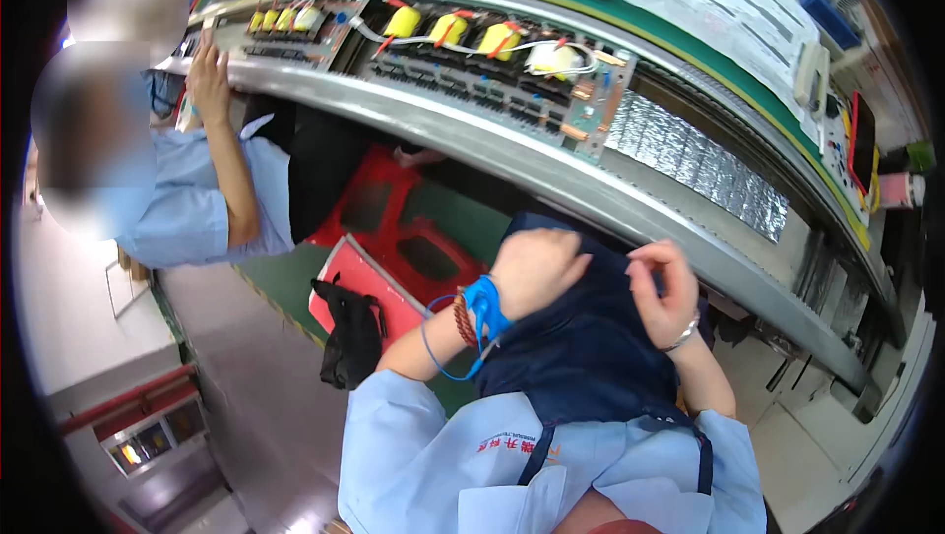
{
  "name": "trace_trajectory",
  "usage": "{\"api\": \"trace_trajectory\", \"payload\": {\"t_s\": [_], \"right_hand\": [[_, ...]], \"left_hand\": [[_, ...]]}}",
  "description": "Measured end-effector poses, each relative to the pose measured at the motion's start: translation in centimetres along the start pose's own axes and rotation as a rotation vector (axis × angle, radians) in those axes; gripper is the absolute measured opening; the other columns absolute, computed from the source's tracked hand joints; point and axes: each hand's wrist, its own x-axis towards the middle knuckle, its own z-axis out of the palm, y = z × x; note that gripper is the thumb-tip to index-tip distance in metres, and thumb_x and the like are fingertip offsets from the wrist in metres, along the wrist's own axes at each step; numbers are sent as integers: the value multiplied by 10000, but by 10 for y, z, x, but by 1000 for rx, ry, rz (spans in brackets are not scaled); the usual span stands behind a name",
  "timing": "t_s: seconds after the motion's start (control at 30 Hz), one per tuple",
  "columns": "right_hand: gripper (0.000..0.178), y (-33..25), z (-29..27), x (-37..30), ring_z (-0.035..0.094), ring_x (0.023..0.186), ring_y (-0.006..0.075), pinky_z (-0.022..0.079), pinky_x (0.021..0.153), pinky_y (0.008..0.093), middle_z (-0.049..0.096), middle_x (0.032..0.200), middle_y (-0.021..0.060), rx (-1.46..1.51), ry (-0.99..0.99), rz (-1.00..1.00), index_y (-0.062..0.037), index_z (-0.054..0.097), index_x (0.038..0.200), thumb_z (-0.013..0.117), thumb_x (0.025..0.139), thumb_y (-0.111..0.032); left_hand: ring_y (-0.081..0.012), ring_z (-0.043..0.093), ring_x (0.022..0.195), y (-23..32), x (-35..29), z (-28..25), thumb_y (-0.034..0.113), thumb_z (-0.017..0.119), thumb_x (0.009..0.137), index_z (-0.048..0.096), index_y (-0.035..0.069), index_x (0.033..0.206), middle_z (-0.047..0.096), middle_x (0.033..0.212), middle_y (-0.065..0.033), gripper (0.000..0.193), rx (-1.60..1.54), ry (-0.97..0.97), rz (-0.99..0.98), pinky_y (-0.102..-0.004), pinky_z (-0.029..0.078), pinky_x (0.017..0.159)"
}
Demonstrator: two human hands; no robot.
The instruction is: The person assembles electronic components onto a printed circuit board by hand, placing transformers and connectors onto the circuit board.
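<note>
Over the dark navy apron (591, 342) on my lap, my left hand (535, 268) hovers, wearing a blue wrist strap (486, 308) with a thin cord and a brown beaded bracelet (462, 320). Motion smears its fingers, and I cannot see anything in them. My right hand (666, 296), with a silver watch or bangle (684, 331), is raised near the metal rail. Its fingers curve loosely toward the thumb, a gap shows between them, and nothing is visible inside. Beyond both hands, on the line, lies a circuit board (463, 86) carrying several yellow-wrapped parts, red ties and a white cable.
A silver rail (443, 135) runs between me and the board. To its right lies a silver foil sheet (694, 165). A co-worker's hand (209, 81) rests by another board (287, 34) at left. Red chair (379, 204) and black bag (351, 337) stand on my left.
</note>
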Motion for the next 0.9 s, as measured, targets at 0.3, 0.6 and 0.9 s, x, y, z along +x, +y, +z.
{"api": "trace_trajectory", "payload": {"t_s": [0.3, 0.6, 0.9], "right_hand": [[215, 16, 104, -10, 488, 592, 31, 407, 546, 175, 547, 847, 28, 397, -686, 331, -34, 544, 970, 614, 810, -159], [230, 14, 116, -33, 520, 618, 45, 399, 537, 167, 577, 777, 22, 732, -588, 548, -39, 491, 947, 633, 803, -150], [155, 22, 110, -39, 482, 607, 44, 400, 567, 187, 570, 848, 34, 1117, -884, 765, -37, 523, 975, 545, 861, -141]], "left_hand": [[-257, 592, 612, -60, -17, -14, 389, 574, 788, 532, 45, 703, 588, 651, -106, 357, 566, 367, -506, -348, 472, 511], [-254, 575, 566, -37, -15, -18, 327, 597, 784, 537, 35, 677, 563, 599, -109, 317, 227, 580, -425, -354, 443, 481], [-210, 553, 524, -9, -22, -33, 169, 592, 796, 542, 19, 699, 547, 568, -91, 185, -337, 844, -440, -312, 433, 496]]}}
